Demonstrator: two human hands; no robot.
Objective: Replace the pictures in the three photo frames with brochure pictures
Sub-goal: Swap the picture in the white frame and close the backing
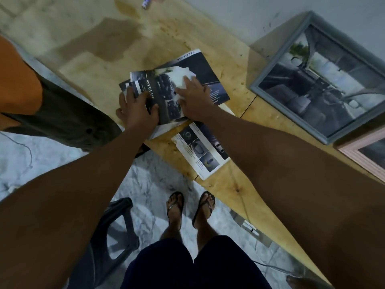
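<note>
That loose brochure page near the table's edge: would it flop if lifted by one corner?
Probably floppy and light: the loose page looks like one thin sheet lying flat on the table. It may tear easily; the brochure nearby shows a ragged white patch.

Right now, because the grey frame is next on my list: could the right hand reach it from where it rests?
Probably yes. The right hand lies flat on the brochure, and only bare table separates it from the grey frame to its right; nothing stands between.
</note>
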